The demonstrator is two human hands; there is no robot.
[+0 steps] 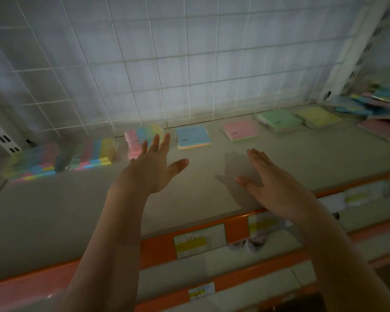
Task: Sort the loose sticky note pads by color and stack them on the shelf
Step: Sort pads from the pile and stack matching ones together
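Along the back of the shelf (pixel 81 199) lie sticky note stacks: a blue-topped one (pixel 192 136), a pink one (pixel 240 129), a green one (pixel 279 120) and a yellow one (pixel 318 117). A loose heap of blue and pink pads (pixel 369 103) sits at the far right. My left hand (pixel 154 167) reaches forward with straight fingers, its tips just in front of a multicolour pad block (pixel 142 137). My right hand (pixel 268 179) hovers flat over the bare shelf, holding nothing.
Wrapped multicolour strip pads (pixel 61 158) lie at the back left. A white wire grid (pixel 189 64) backs the shelf. An orange front rail (pixel 158 246) carries price labels, with lower shelves beneath. The picture is dim and motion-blurred.
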